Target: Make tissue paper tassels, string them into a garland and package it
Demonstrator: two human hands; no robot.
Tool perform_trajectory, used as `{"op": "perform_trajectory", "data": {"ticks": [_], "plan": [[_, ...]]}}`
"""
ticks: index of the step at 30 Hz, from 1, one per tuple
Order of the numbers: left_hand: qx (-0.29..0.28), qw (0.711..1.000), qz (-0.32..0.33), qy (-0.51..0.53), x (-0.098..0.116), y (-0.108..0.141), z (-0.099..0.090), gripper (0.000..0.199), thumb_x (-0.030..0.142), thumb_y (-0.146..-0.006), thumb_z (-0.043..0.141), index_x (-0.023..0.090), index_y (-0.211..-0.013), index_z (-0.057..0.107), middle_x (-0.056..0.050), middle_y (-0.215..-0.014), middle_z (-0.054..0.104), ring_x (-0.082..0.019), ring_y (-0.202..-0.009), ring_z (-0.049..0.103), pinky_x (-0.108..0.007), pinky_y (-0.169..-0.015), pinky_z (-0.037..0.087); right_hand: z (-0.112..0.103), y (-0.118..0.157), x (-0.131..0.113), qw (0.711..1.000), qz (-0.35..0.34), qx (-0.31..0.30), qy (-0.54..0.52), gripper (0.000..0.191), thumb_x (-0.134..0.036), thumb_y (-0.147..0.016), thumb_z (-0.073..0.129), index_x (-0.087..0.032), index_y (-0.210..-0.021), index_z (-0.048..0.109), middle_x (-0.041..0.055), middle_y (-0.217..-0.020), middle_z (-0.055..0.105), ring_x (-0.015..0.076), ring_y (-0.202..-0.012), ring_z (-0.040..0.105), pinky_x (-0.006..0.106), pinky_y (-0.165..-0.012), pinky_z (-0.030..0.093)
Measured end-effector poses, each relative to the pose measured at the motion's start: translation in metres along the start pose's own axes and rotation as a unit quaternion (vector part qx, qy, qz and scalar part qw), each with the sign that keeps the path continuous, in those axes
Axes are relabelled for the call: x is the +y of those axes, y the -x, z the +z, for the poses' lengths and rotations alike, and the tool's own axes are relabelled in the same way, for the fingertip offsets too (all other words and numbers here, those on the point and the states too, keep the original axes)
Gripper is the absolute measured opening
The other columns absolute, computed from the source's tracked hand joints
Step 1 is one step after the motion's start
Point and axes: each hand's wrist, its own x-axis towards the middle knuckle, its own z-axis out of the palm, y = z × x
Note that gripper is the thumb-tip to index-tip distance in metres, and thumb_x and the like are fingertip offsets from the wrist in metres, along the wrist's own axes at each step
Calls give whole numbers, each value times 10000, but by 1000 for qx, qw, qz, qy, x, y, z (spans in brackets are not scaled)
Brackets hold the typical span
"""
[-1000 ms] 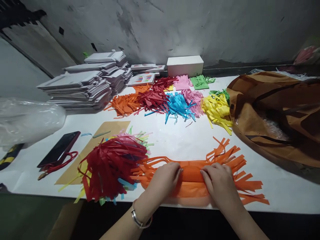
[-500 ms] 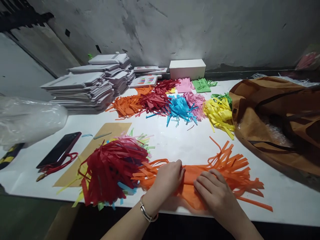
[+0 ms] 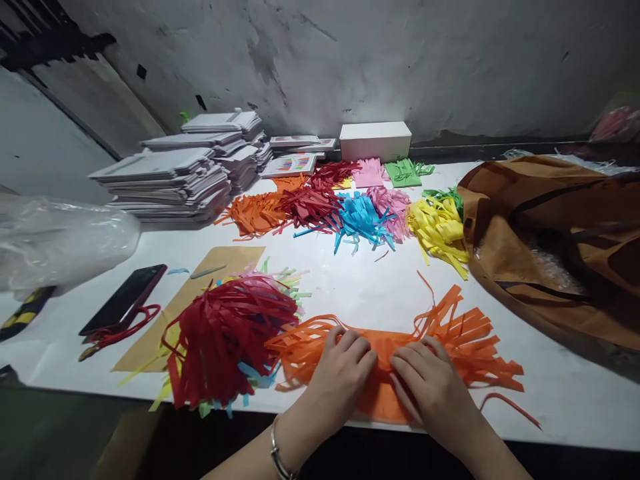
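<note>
An orange fringed paper sheet [image 3: 384,340] lies at the table's front edge, cut into strips at both ends around a plain middle band. My left hand [image 3: 345,373] has its fingers curled on the left part of the band. Opposite it, my right hand [image 3: 425,377] grips the right part, fingers bent and close together. Both thumbs are largely hidden. Left of my hands, and close to the orange strips, sits a heap of dark red fringed paper [image 3: 225,333] over yellow, blue, pink and green strips.
Fringed bundles in orange [image 3: 257,215], blue [image 3: 364,217] and yellow [image 3: 437,227] lie farther back. Stacked white packets [image 3: 165,180] and a white box [image 3: 375,140] stand near the wall. A phone [image 3: 125,299] is at left, a brown bag [image 3: 500,233] at right.
My left hand has shifted slightly right and flattened over the band, nearer my right hand. Orange strips at both ends have moved a little. The view has shifted slightly.
</note>
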Motion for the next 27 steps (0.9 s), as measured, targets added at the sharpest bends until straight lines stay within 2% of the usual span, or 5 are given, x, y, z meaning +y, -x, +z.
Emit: {"op": "perform_trajectory", "data": {"ticks": [7,13,19,23,27], "plan": [[2,1000,15,27,-8,15,-1,111,127,-939,606,208,-1011,630,-8,-929,679,-212,-930,555,-473,-1039,248,3,9,6,996,-47,-3,77,345,-2,-948,361,-129,-1008,675,86,-896,704,221,-890,604,433,-1003,339],[54,992,-87,74,-8,21,-2,176,123,-967,514,216,-926,659,-16,-1000,696,-229,-968,564,-494,-1003,266,-2,9,14,998,53,-26,-2,252,-160,-1017,421,-198,-896,638,39,-913,662,210,-928,565,450,-983,306],[-34,971,-230,65,-5,2,-8,174,165,-932,520,167,-820,654,-73,-971,652,-263,-967,570,-474,-896,367,9,-5,16,984,145,-61,87,237,-188,-976,480,-203,-770,596,41,-862,600,223,-852,541,430,-861,346],[-78,965,-251,19,-6,-8,-9,160,197,-926,529,169,-860,672,-99,-1020,652,-288,-1000,577,-490,-886,379,10,-9,18,977,163,-48,129,175,-223,-953,526,-192,-801,609,68,-859,609,258,-822,547,456,-812,350],[-81,967,-242,1,-6,-9,-8,146,217,-930,539,176,-879,670,-99,-1024,655,-295,-1002,579,-495,-886,381,3,-11,11,992,86,2,96,155,-158,-963,489,-185,-968,641,95,-1010,646,252,-975,570,496,-970,319]]}}
